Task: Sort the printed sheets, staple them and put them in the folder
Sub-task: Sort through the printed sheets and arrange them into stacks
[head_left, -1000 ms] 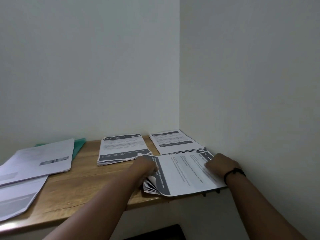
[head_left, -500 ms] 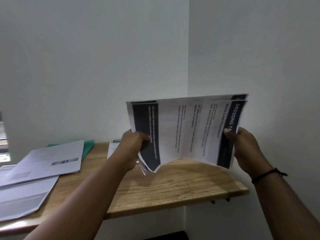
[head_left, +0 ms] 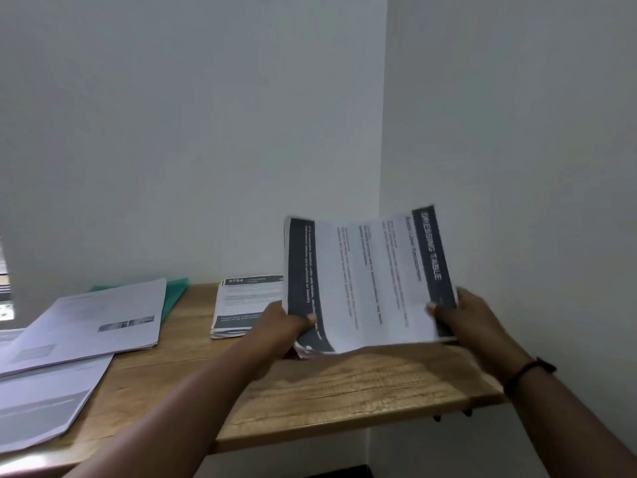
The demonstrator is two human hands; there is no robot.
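The wooden tabletop [head_left: 344, 384] fills the corner where two white walls meet, and its right end is bare wood. Above that bare right end, both hands hold up a stack of printed sheets [head_left: 368, 284], turned sideways, with a dark band at each short side and the words "DRESSING TABLE" on the right band. The left hand [head_left: 286, 322] pinches the lower left corner of the stack, thumb on the front. The right hand [head_left: 458, 315] grips the lower right side, thumb on the front too. The stack bends a little in the middle and hangs clear of the wood. I think the step now is to make the sheets neat, so it would help to tap the bottom edge down on the bare wood until all the edges line up, and hold loosely so the pages can slide. At the left edge lie big loose white sheets [head_left: 93, 322], one pile over another, and a green folder [head_left: 175, 294] peeks out from under them at the back. Another pile [head_left: 244, 305] with "2754" on top sits at the back edge, just behind the left hand. That pile is close, so the held stack could bump it. No stapler shows anywhere.
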